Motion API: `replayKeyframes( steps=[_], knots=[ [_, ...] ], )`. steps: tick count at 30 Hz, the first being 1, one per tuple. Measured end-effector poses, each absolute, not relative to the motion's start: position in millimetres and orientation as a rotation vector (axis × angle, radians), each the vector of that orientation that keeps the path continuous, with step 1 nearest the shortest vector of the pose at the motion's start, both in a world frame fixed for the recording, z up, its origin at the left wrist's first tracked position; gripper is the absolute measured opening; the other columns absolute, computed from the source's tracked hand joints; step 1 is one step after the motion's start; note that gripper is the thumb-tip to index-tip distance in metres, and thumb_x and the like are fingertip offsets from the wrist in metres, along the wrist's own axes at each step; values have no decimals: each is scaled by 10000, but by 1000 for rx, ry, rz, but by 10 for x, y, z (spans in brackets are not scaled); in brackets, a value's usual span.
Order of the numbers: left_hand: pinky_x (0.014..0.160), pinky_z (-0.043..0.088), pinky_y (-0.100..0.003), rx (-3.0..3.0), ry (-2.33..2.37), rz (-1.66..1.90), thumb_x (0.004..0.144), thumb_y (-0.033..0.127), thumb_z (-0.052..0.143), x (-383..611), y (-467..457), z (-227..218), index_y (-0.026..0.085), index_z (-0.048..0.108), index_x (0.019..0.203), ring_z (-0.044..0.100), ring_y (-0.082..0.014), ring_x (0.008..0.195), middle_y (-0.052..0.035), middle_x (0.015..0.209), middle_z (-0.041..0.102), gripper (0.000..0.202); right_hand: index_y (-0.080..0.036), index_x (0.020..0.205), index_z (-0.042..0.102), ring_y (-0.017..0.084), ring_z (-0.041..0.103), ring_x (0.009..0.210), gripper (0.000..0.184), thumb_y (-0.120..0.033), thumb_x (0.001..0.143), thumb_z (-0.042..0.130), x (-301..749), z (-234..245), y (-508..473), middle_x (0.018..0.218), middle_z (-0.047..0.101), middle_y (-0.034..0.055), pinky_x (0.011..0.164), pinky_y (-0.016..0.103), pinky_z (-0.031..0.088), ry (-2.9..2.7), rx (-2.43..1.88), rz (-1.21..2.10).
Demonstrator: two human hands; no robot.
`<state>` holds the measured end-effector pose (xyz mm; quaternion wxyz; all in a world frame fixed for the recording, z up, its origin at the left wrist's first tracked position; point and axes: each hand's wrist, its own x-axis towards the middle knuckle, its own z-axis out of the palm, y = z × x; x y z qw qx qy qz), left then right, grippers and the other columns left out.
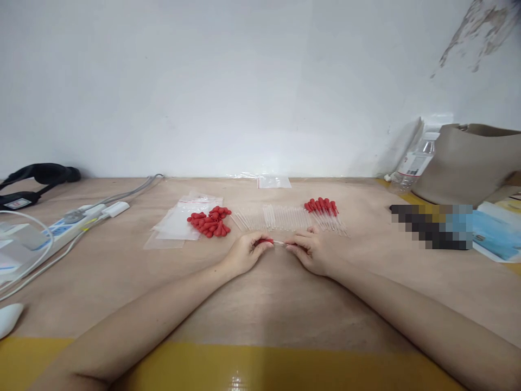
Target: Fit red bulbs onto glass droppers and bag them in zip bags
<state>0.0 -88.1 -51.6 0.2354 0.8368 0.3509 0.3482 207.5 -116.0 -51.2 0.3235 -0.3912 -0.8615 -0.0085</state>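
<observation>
Between finger and thumb, my left hand (pixel 248 252) pinches a red rubber bulb (pixel 266 240). My right hand (pixel 311 252) grips a thin clear dropper tube (pixel 279 243), whose left end meets the bulb; how deep it sits inside is hidden by the fingers. Beyond my left hand lies a heap of loose red bulbs (pixel 209 221), partly on clear plastic bags (pixel 173 222). A row of clear tubes (pixel 280 216) is spread behind both hands. Past my right hand, several droppers with red bulbs fitted (pixel 321 206) lie side by side.
A white power strip (pixel 57 231) with plugs and cables runs along the left, near a black strap-like item (pixel 44 174). On the right stand a plastic bottle (pixel 417 163) and a grey-beige bag (pixel 468 163). A blue packet (pixel 496 233) lies in front of them.
</observation>
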Motion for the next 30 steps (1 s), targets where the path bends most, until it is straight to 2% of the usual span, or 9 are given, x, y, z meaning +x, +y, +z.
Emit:
replayKeyframes(
  steps=[4,10,22,30],
  knots=[
    [673,436,-238,2398,898,875,833,267,478,-16,-902,-535,165,619,861,569,-128,713,-21,782,639,177,-224,870,646,98,491,625,222,-245,862,426,2116,-471,-1158,784,631,5,705,296,250,-2366,-1057,-93],
    [604,419,-225,2523,943,875,826,294,486,-16,-919,-522,162,615,845,544,-117,637,-14,723,615,185,-227,873,646,98,458,597,251,-250,867,395,2091,-486,-1178,763,624,10,702,310,210,-2358,-1093,-262],
    [622,441,-227,2533,864,902,829,305,473,-23,-935,-565,152,589,862,568,-125,684,-32,769,621,195,-173,728,581,103,449,574,258,-243,864,373,1938,-504,-1191,675,614,4,676,294,219,-2393,-1181,-50],
    [630,442,-238,2591,855,911,824,276,481,-11,-916,-485,155,590,847,567,-131,684,-30,757,625,164,-174,728,549,114,498,619,275,-246,883,333,1889,-504,-1114,684,605,2,681,278,271,-2428,-1170,40]
  ],
)
